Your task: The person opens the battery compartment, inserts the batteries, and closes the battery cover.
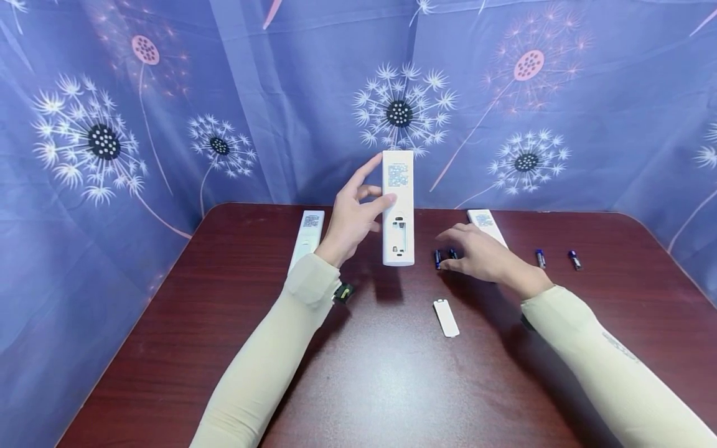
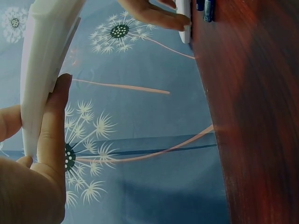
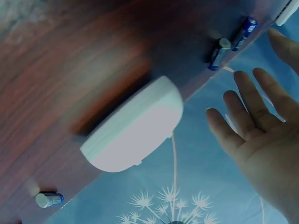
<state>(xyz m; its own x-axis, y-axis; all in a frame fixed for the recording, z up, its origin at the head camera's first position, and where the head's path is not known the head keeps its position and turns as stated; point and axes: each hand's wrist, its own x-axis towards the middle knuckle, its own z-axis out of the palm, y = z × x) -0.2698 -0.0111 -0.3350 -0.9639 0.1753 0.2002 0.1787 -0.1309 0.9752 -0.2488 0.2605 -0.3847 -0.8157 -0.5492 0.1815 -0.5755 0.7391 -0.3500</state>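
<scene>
My left hand holds a white remote upright above the dark red table. The remote's back faces me and its battery bay is uncovered. In the left wrist view my thumb presses along the remote. My right hand hovers palm down, fingers straight, over two blue batteries lying on the table; the right wrist view shows those fingers spread, with the batteries beyond them. The loose white battery cover lies nearer to me.
A second white remote lies at the back left and a third behind my right hand, also seen in the right wrist view. Two more batteries lie to the right. A blue dandelion-print curtain hangs behind the table.
</scene>
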